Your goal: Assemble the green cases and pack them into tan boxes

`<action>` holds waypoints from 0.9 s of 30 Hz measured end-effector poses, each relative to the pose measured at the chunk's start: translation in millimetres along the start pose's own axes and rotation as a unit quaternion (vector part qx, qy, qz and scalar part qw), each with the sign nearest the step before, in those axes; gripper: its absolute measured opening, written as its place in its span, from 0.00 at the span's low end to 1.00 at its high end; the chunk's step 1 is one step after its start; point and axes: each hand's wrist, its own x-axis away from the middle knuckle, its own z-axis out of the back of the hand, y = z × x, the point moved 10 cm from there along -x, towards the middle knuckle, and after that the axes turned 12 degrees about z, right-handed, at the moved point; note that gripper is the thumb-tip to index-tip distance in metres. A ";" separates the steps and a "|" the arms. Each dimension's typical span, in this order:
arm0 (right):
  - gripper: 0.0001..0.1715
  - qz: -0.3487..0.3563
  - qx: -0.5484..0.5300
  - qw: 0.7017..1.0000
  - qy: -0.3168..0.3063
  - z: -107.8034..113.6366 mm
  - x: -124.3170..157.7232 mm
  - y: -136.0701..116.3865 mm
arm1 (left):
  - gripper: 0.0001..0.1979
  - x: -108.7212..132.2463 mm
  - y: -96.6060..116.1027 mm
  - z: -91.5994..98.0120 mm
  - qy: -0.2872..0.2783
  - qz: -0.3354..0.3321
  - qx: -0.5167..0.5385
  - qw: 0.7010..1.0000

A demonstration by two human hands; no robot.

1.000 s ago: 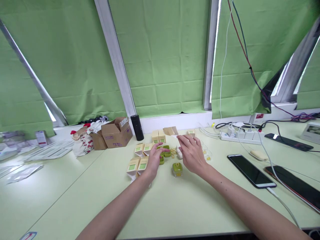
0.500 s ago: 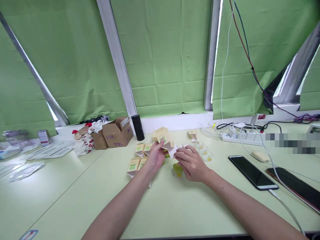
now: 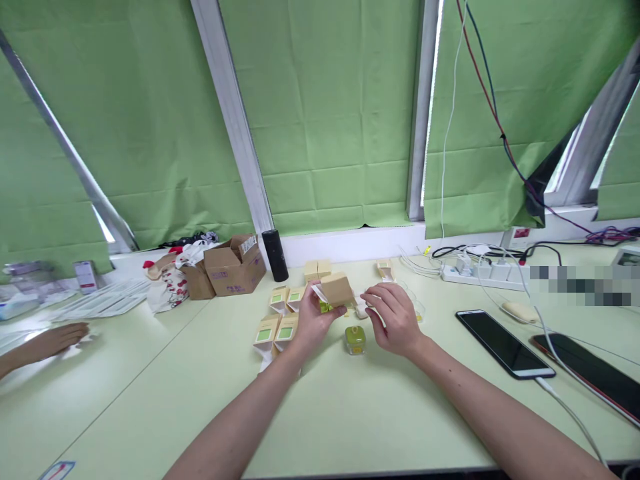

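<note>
My left hand point(image 3: 316, 323) is closed around a small kraft paper box point(image 3: 337, 290), held tilted above the table with a white flap sticking out on its left. My right hand point(image 3: 393, 317) is just right of the box's end, its fingers bent and thumb apart; I see nothing firmly gripped in it. A white item point(image 3: 361, 309) shows by its fingertips, too small to name. Below, between the hands, stands a small clear jar with a green lid point(image 3: 355, 339). Several kraft boxes with green windows point(image 3: 287, 328) stand left of my left hand.
Behind are two plain kraft boxes point(image 3: 317, 269), another small box point(image 3: 385, 269) and clear containers point(image 3: 418, 308). A black cylinder point(image 3: 275, 256) and cardboard carton point(image 3: 236, 267) stand at back left. Phones point(image 3: 505, 343) and a power strip point(image 3: 487, 275) lie right. Another person's hand point(image 3: 55, 339) is far left.
The box in my left hand has turned, showing a plain brown side. My right hand has shifted slightly right, uncovering the jar. Another person's hand has come in at the left.
</note>
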 end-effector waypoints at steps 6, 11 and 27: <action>0.26 0.001 0.003 1.000 0.003 0.9 0.3 0.1 | 0.20 22.0 28.7 -6.4 0.019 -0.147 -0.190 0.971; 0.26 0.003 0.005 1.000 0.001 1.5 -1.1 0.1 | 0.17 43.5 41.1 -5.5 0.073 -0.272 -0.325 0.903; 0.26 0.003 0.003 1.000 0.004 -3.1 1.3 -4.0 | 0.13 64.5 39.2 -14.7 0.026 -0.322 -0.356 0.877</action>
